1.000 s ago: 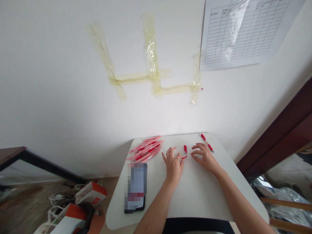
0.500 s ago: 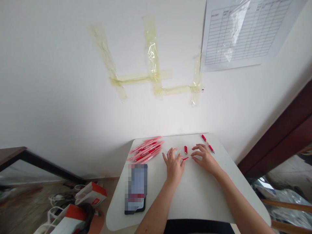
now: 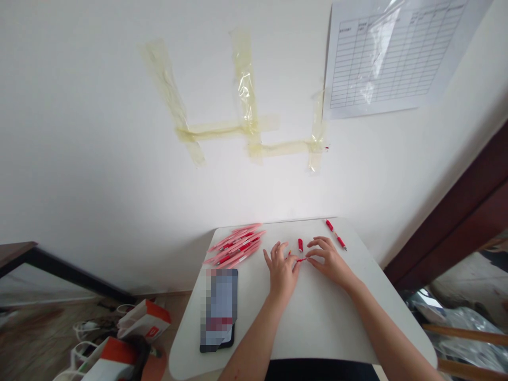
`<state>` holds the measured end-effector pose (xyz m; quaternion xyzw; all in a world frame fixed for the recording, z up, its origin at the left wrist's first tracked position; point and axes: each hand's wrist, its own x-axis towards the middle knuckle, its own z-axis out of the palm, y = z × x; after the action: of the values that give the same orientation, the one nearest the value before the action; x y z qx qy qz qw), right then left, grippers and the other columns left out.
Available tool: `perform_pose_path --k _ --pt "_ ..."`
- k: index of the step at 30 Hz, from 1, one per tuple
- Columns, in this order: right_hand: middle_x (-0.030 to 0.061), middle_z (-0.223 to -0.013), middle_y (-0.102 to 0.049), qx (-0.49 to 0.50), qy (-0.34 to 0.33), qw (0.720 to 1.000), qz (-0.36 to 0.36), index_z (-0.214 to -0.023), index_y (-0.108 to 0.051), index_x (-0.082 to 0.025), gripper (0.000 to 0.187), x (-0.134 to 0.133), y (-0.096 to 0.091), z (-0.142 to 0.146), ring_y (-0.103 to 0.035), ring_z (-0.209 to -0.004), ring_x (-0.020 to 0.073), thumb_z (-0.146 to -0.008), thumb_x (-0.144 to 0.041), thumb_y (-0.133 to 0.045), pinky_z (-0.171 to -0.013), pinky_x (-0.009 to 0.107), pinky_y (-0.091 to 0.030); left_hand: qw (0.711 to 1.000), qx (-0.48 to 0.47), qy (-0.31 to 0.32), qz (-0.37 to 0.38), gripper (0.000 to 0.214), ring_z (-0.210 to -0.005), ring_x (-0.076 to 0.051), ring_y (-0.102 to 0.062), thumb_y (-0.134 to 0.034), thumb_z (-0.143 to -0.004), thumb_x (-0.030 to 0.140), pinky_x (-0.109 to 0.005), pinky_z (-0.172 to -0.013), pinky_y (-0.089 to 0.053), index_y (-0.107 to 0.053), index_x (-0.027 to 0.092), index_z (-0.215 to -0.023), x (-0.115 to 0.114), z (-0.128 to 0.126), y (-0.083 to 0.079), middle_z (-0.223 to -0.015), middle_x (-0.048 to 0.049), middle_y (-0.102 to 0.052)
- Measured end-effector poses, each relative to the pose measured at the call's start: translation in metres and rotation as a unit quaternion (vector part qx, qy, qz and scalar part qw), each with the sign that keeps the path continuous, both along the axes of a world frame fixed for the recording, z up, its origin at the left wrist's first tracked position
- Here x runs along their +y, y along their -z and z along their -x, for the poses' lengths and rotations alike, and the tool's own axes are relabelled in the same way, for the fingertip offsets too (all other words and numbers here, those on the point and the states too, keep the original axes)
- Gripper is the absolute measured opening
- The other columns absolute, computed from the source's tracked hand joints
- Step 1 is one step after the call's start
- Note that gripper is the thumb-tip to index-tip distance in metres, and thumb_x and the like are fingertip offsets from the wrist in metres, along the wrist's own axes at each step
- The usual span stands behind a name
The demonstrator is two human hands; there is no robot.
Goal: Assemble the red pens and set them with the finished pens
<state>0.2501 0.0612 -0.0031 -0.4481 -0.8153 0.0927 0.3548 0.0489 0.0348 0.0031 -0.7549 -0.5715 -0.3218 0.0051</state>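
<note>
My left hand (image 3: 282,270) pinches a thin red pen refill (image 3: 301,260) between thumb and index finger, its other fingers spread over the table. My right hand (image 3: 327,260) has its thumb and index fingertips closed at the refill's right end. Just behind the refill, a short red pen barrel piece (image 3: 300,245) lies on the white table (image 3: 317,317). A small red and orange bit (image 3: 289,254) shows by my left fingers, partly hidden. Beyond my right hand lies a red and clear pen (image 3: 336,235).
A pile of red pens (image 3: 236,245), several in pink wrappers, lies at the table's back left. In front of it is a phone (image 3: 218,312), blurred out. The white wall (image 3: 270,190) rises behind the table. Paper bags (image 3: 146,320) stand on the floor at left.
My right hand's fingertips have moved left and closed onto the right end of the refill. My left hand keeps its pinch. The view has shifted slightly.
</note>
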Motion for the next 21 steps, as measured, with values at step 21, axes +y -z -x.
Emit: perform_pose_path --k 21 --pt "0.0058 -0.118 -0.066 0.046 -0.009 0.999 0.007 -0.094 -0.072 -0.030 0.011 -0.0032 -0.0054 0.0093 -0.049 -0.128 0.0277 -0.092 -0.023 -0.063 -0.105 0.049 -0.049 0.999 -0.030 0.021 0.002 0.014 -0.139 -0.032 -0.043 -0.063 -0.089 0.017 -0.075 -0.116 -0.024 -0.073 0.026 -0.094 0.0017 0.0000 0.0005 -0.137 -0.0079 -0.057"
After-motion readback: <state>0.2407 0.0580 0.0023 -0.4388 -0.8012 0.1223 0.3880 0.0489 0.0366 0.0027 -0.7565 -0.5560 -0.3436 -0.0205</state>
